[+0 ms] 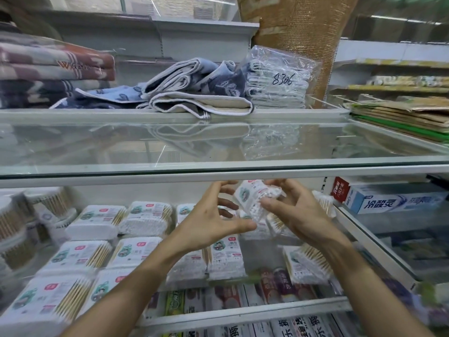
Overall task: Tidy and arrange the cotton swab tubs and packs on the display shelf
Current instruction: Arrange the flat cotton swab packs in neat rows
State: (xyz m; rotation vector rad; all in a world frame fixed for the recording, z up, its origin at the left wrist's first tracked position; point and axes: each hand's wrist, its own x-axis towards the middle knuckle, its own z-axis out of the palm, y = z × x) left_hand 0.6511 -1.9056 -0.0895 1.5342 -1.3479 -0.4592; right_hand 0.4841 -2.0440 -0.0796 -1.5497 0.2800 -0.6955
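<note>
My right hand [295,212] grips a clear pack of cotton swabs [252,197], lifted above the glass display shelf [359,242] just under the shelf above. My left hand [211,220] is spread open beside the pack, fingers apart and holding nothing. Several flat swab packs [145,216] lie in rows on the shelf below my hands, some overlapping and askew. One pack [308,263] lies tilted at the right. Round swab tubs [49,201] stand stacked at the far left.
The upper glass shelf [218,166] hangs low just over my hands and carries folded towels [184,93] and a bagged pile marked 8306 [279,81]. Toothpaste boxes [393,199] sit at the right. More boxed goods [230,297] fill the shelf below.
</note>
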